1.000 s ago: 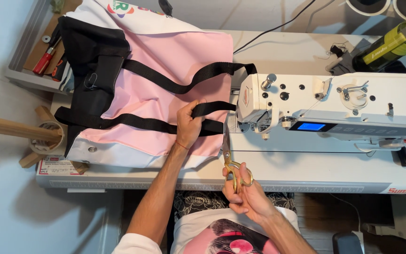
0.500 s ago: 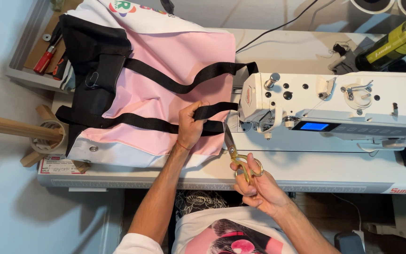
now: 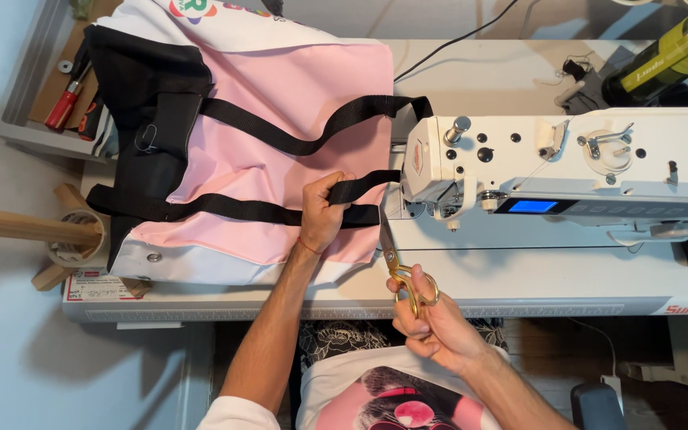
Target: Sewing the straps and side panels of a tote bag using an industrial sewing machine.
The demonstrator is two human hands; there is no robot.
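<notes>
1. 2 hands are engaged: left hand (image 3: 324,215) is clamped on the black webbing strap (image 3: 280,211) of the pink bag (image 3: 280,103), likely for tension beside the sewing machine (image 3: 567,179).
2. Right hand (image 3: 431,326) is closed through gold-handled scissors (image 3: 406,279), blades pointed at the strap end.
3. Bare table edge (image 3: 519,306) is left open below the machine.

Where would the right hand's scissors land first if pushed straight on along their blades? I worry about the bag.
Probably the black strap end at the pink bag edge, which the left hand grips; the scissors in the right hand point there, though height is unclear.
</notes>
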